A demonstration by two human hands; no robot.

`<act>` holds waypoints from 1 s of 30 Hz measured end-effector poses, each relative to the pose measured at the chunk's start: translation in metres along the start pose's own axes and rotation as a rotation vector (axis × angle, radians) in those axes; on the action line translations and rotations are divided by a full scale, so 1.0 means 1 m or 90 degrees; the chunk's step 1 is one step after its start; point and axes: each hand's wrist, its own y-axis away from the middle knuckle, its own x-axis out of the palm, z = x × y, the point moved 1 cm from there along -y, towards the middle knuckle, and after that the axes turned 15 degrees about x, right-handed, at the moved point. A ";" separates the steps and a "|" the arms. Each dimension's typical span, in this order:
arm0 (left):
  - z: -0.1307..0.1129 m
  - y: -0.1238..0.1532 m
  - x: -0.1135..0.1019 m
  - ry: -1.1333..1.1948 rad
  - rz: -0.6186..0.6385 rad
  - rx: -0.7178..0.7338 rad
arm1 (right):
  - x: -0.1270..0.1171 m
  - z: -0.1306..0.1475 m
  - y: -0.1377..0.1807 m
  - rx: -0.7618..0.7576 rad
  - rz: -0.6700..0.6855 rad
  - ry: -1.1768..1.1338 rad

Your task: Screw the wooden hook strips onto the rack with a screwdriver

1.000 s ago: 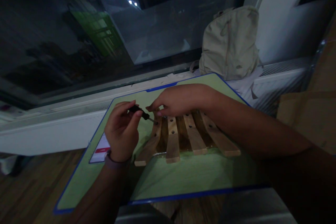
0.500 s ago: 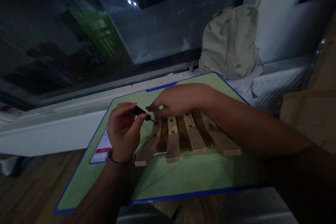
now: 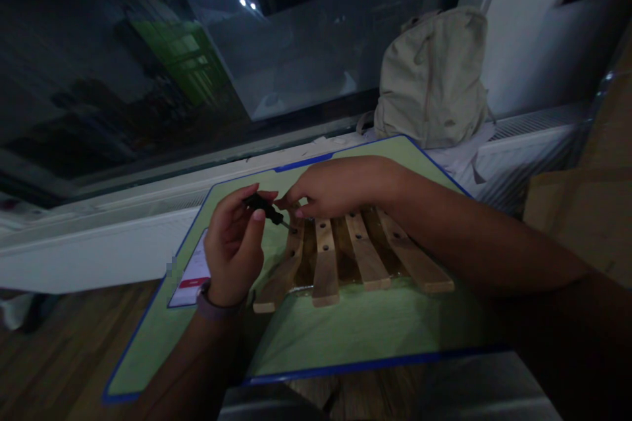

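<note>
I watched through the head view, taking the green board (image 3: 395,329) with its blue rim as my marker. The wooden slats (image 3: 326,279), four that I could make out, lay around the middle of the board, side by side over a dark amber sheet (image 3: 343,250) and splaying toward the board's near edge. My left hand (image 3: 232,253), over the left half of the board, was clamped on the black handle of a screwdriver (image 3: 266,208), thumb against fingers; the shaft slanted down to a dark spot on the slat nearest the board's left edge. My right hand (image 3: 328,191) arched over the slats' far ends, fingertips at that same slat; I could not tell whether they pinched it or only rested there. A flat panel (image 3: 195,264), white with a red bar, lay by the board's left edge. A beige backpack (image 3: 434,79) stood beyond the board's far right corner, and brown cardboard (image 3: 582,210) was to the board's right.
</note>
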 end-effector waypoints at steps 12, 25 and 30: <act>0.004 0.003 0.002 0.055 -0.034 -0.047 | -0.002 0.001 0.001 0.013 0.015 0.002; 0.001 -0.002 0.002 0.019 -0.026 -0.021 | -0.001 0.000 0.000 0.005 0.018 -0.019; -0.003 0.001 0.005 0.086 0.024 -0.012 | 0.000 -0.001 0.000 0.012 -0.002 -0.006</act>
